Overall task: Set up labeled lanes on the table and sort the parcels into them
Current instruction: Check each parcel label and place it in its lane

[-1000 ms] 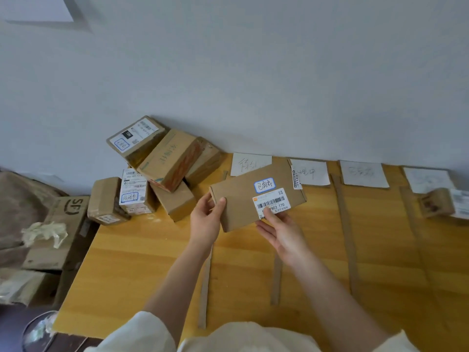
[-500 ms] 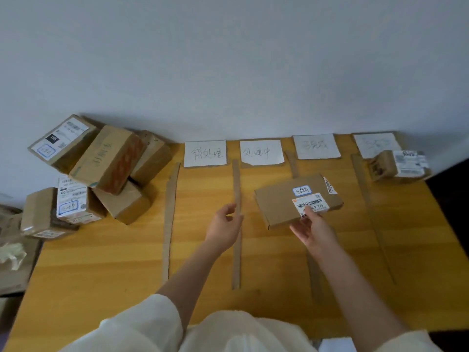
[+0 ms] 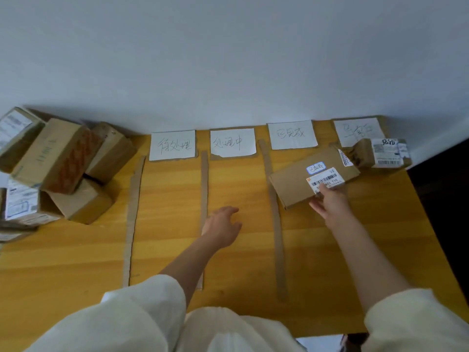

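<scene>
My right hand [image 3: 330, 201] grips the near edge of a flat brown parcel [image 3: 294, 181] with a barcode label and a blue sticker. The parcel is over the third lane, below the third white label [image 3: 291, 134]. My left hand [image 3: 223, 224] hovers open above the second lane, holding nothing. Several white paper labels with handwriting line the far edge of the wooden table [image 3: 177, 199]: the first label [image 3: 173, 145], the second label [image 3: 232, 143], the fourth label [image 3: 356, 130]. Cardboard strips [image 3: 204, 189] divide the lanes. A small box [image 3: 380, 153] sits in the fourth lane.
A pile of several cardboard parcels [image 3: 61, 158] is stacked at the table's far left against the wall. The table's right edge drops off to a dark floor [image 3: 441, 199]. My pale sleeves fill the bottom of the view.
The flat parcel has moved right, from the first lanes to the third lane. My left hand let go of it and now hangs free. The view has swung right.
</scene>
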